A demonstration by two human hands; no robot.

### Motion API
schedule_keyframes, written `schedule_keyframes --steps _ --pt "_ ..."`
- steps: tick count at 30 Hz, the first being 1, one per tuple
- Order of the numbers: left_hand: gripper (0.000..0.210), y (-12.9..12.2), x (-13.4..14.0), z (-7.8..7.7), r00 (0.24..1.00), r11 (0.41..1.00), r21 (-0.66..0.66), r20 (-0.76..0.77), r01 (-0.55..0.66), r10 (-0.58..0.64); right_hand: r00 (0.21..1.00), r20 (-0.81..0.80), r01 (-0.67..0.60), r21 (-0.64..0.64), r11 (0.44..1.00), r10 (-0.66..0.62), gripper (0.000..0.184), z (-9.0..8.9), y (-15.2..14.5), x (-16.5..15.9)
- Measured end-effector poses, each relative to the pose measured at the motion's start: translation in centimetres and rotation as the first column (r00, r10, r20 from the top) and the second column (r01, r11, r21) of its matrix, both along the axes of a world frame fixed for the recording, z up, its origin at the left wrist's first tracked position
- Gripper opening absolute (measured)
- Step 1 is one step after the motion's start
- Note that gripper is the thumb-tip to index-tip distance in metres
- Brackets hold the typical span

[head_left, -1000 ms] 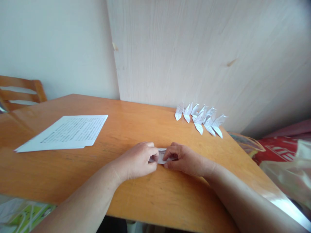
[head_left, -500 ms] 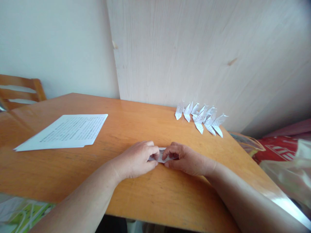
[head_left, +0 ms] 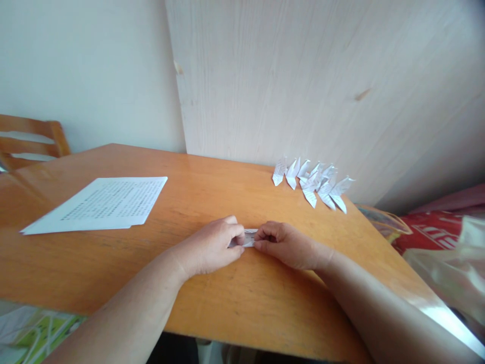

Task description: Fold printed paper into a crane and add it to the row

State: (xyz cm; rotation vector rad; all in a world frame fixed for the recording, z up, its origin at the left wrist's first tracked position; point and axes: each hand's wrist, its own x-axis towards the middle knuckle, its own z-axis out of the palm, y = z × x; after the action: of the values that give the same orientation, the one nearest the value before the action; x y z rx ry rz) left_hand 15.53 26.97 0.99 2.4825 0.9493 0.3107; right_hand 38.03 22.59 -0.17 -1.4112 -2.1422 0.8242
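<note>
A small folded piece of paper [head_left: 249, 238] lies between my hands near the middle of the table, with a short stretch of it showing. My left hand [head_left: 215, 245] pinches its left end between thumb and fingers. At the right end, my right hand [head_left: 290, 244] grips it the same way. Fingers cover both ends of the paper. Several folded paper figures [head_left: 310, 189] with print on them stand in a cluster beyond my right hand, close to the wall.
To the left lies a stack of printed sheets [head_left: 109, 202] on the wooden table [head_left: 212, 303]. A chair [head_left: 34, 139] stands at the far left. Bags, one of them a red bag [head_left: 428, 232], are beyond the table's right edge. A pale wood panel [head_left: 284, 86] rises behind.
My thumbs have come up closer to my fingers, and the paper between them now shows as a narrower strip. The printed sheets and paper figures stay in place.
</note>
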Motion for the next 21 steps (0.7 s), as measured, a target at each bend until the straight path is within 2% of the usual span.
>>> schedule_keyframes --steps 7,14,21 --pt "0.024 -0.07 -0.02 0.18 1.000 1.000 -0.030 0.022 -0.001 0.002 0.997 0.056 0.047 -0.021 0.999 -0.046 0.011 0.38 -0.05 -0.02" --pt "0.025 -0.07 -0.09 0.57 1.000 0.997 -0.074 0.028 -0.008 0.010 0.993 0.025 0.119 -0.038 0.992 -0.119 0.006 -0.35 0.20 0.17" --pt "0.025 0.01 -0.09 0.45 0.999 0.994 -0.101 0.041 -0.030 0.034 0.996 0.010 0.090 -0.045 0.995 -0.089 0.007 -0.14 0.19 0.19"
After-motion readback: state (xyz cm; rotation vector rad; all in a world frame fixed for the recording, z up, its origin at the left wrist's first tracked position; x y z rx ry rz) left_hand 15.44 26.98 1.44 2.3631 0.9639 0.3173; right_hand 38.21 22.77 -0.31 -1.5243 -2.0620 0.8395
